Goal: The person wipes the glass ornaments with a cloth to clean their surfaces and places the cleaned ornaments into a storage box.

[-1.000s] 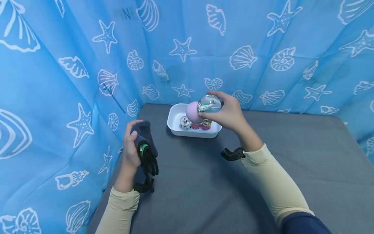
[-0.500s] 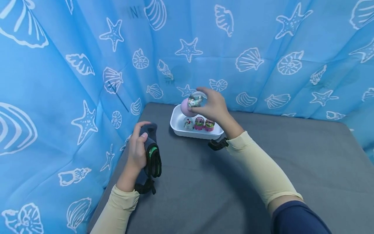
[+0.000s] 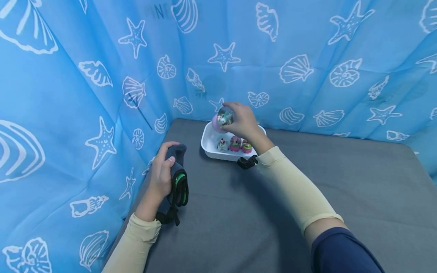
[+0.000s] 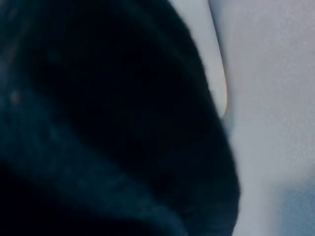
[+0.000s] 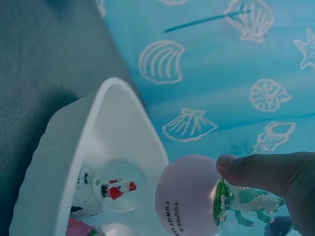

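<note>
My right hand (image 3: 244, 120) grips the clear dome of a snow globe (image 3: 225, 115) above the back left of a white tray (image 3: 213, 154). The globe is tipped sideways, its pink base (image 5: 187, 194) pointing left and lettered in the right wrist view. Inside the dome are a pale figure and green bits. Down in the tray stand three small snow globes: one with a white base (image 3: 222, 145) and two with pink bases (image 3: 235, 145). My left hand (image 3: 160, 176) holds a folded dark cloth (image 3: 179, 187) with green showing in its folds; this cloth fills most of the left wrist view.
A grey cloth (image 3: 218, 227) covers the table. Behind and to the left hangs a blue curtain (image 3: 239, 76) printed with white shells and starfish, close behind the tray. The left hand is near the table's left edge.
My right hand has carried the snow globe left across the tray, uncovering more of the small globes. The left hand keeps hold of the cloth, and the head view has shifted slightly.
</note>
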A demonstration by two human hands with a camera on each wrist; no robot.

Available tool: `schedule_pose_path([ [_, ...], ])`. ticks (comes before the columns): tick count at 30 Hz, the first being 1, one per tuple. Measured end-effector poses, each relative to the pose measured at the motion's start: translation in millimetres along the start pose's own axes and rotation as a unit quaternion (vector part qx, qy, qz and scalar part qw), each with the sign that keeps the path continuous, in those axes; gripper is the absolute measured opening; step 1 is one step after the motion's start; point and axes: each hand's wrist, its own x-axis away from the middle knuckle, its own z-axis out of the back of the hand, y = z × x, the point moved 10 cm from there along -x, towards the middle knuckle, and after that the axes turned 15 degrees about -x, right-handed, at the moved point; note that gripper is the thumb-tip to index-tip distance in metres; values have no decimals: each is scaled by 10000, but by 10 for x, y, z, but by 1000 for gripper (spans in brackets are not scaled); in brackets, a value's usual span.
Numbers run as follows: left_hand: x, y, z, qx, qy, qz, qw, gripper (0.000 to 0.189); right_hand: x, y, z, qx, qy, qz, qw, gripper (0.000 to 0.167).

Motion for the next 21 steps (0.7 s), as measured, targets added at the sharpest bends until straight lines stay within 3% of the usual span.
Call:
schedule_pose_path([
  [5,-14,20,-98,-78,-465,-136,9988,52,-23,56,-60,59,-112,30,9999,85],
  [12,12,-30,-220,1,-1020,104,9947,53,-43,90,-135,24,-223,21,9997,85],
  [16,37,-42,-277,-48,-1224,165,9923,52,-76,90,-192,186,-322,122,9992,85],
  [21,42,-19,-349,-284,-1388,10,9899,52,-103,73,-245,448,-423,227,9978,86],
])
